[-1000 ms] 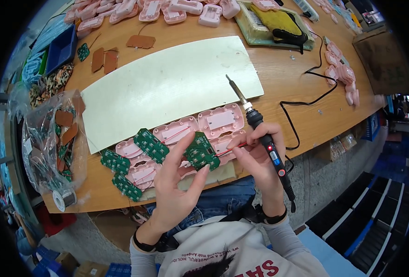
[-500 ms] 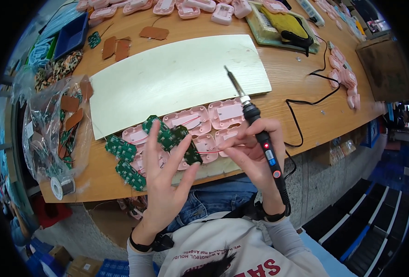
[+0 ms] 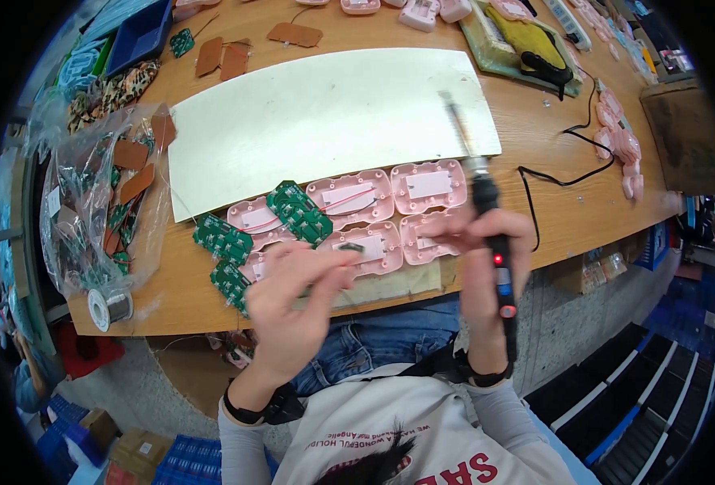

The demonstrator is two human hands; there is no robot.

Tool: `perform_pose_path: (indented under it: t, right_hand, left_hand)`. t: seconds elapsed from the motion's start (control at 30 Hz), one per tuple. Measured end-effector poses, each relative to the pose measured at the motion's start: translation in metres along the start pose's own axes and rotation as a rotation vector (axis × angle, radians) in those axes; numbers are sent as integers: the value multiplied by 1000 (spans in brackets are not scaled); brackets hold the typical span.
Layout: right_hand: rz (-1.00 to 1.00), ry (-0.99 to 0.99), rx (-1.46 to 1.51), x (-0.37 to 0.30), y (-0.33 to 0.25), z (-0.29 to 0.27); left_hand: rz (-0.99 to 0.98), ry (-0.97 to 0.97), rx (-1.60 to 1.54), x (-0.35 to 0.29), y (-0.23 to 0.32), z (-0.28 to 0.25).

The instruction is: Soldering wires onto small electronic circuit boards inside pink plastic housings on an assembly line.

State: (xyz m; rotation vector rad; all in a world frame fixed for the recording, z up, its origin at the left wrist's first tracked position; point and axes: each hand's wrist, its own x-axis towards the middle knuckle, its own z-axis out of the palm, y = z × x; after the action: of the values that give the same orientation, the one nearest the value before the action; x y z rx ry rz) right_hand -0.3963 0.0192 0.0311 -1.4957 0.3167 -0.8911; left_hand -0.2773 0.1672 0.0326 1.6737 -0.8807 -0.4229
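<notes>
Above pink plastic shells (image 3: 374,210), right hand (image 3: 487,259) grips slim soldering iron (image 3: 487,202).

Five pink plastic shells (image 3: 349,196) lie open in a cluster at the near edge of the table (image 3: 567,212), and about four green circuit boards (image 3: 299,212) sit among and beside them. There is one pale sheet mat (image 3: 317,113), one soldering iron (image 3: 487,218), one spool of solder wire (image 3: 109,307) and one clear bag of parts (image 3: 99,194). Three brown flat pieces (image 3: 222,58) lie beyond the mat, and two hands are in view, the left hand (image 3: 293,311) and the right hand (image 3: 487,271).
</notes>
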Motion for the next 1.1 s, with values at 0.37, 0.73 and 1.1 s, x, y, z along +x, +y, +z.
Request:
perform_pose_path:
  t: [0.37, 0.73, 1.1]
  right_hand:
    - [-39, 360, -299, -16, -9, -73]
    - [45, 67, -199, -38, 4, -56]
    - [47, -48, -256, -29, 9, -56]
  left_hand:
    - [132, -126, 421, 12, -5, 2]
    - [154, -164, 566, 13, -18, 30]
    - [124, -186, 615, 17, -16, 34]
